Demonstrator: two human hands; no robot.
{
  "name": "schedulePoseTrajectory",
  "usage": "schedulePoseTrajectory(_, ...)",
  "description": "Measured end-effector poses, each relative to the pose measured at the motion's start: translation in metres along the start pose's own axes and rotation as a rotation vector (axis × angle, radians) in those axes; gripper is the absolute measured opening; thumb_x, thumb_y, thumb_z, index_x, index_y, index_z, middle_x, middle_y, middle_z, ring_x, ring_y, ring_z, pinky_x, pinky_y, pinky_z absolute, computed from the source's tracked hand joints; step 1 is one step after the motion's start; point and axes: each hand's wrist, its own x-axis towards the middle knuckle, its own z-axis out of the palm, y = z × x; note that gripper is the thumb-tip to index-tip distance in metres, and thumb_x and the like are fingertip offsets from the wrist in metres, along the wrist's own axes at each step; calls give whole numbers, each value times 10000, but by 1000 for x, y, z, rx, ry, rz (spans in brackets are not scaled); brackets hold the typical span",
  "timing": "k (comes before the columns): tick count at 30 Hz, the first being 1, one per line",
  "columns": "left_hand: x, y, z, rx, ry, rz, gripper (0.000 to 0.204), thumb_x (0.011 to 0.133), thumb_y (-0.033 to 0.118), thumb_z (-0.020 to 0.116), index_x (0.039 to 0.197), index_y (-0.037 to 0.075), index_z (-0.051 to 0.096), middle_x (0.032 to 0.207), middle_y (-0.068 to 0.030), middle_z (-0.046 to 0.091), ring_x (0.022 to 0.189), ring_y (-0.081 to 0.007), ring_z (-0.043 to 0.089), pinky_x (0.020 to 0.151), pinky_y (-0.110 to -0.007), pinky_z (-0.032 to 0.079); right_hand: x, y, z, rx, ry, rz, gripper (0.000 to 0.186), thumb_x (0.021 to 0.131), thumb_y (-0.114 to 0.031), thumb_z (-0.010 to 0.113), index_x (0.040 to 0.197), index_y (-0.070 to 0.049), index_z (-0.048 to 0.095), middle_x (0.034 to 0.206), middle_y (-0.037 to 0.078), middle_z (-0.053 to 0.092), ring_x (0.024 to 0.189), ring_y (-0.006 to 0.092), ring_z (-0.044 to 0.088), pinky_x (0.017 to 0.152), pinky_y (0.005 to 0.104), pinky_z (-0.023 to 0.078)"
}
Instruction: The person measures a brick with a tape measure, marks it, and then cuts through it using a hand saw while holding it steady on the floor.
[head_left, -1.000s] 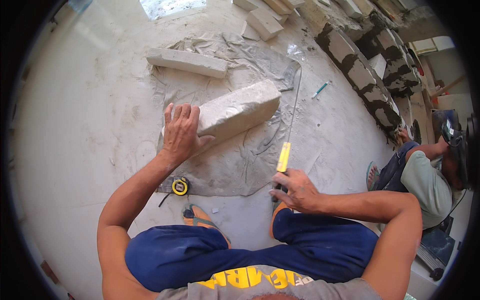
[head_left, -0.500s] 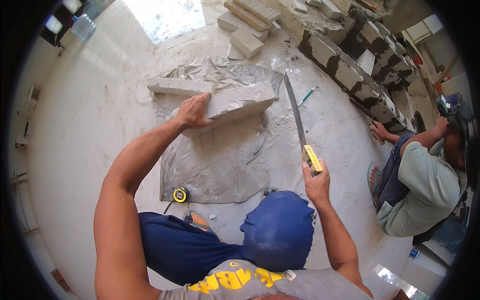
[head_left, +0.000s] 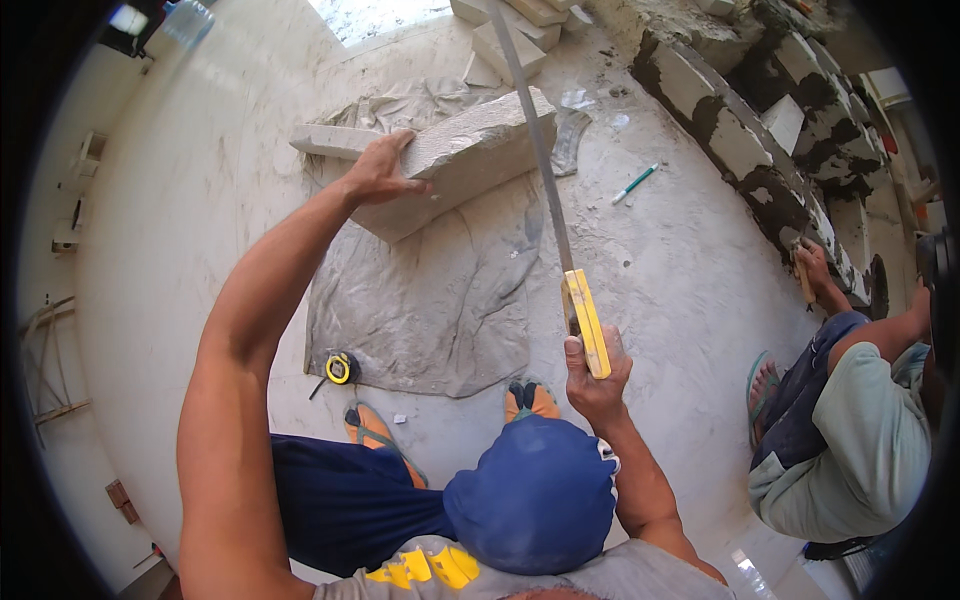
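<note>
A pale grey lightweight concrete block (head_left: 470, 165) rests tilted over a crumpled grey sheet (head_left: 420, 330). My left hand (head_left: 383, 172) grips its left end, fingers over the top and thumb along the near face. Beyond that hand, a thinner slab (head_left: 332, 140) pokes out to the left. In my right hand (head_left: 600, 378) is a handsaw (head_left: 556, 215) with a yellow handle, its long blade pointing away from me. In the view the blade crosses the block's right end; whether it touches there, I cannot tell.
A yellow and black tape measure (head_left: 342, 368) lies at the sheet's near left corner. Right of the block is a green marker (head_left: 635, 184). More blocks (head_left: 508, 45) are stacked beyond. At right, a person (head_left: 850, 420) crouches beside a mortared block wall (head_left: 740, 140), holding a tool.
The handsaw has swung left, from beside the block to across its right end. My right hand moved left with it. The block's near face shows more, and my left hand still grips it.
</note>
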Motion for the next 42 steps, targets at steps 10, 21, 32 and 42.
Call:
schedulePoseTrajectory(10,40,47,46,143,127,-366,1033,969,870,424,1576,38,505,1614,-238,526,1535,-376,474,1201,-717,330,42,33,26,85,-117,-20,494,1059,-167,726,1445,106,581,1261,297,735,1032,288,794,837,351,627)
schedulePoseTrajectory(21,58,37,32,111,85,-421,1068,940,957,374,1396,19,602,1543,-219,610,1471,-379,553,1156,-762,319,17,33,-1,83,-234,130,471,1053,-165,717,1422,112,620,1225,291,754,1028,315,803,843,372,624)
schedulePoseTrajectory(32,59,41,31,94,64,-435,1123,907,981,393,1466,28,600,1552,-191,620,1494,-354,536,1230,-743,282,13,30,-37,28,-304,112,459,1047,-172,730,1401,106,643,1183,267,771,955,288,809,793,348,617)
schedulePoseTrajectory(42,59,49,34,101,107,-421,1100,924,958,417,1472,21,598,1498,-194,658,1455,-358,571,1220,-726,296,81,31,2,72,-286,99,421,1047,-150,724,1381,97,656,1104,241,777,832,263,782,720,356,602)
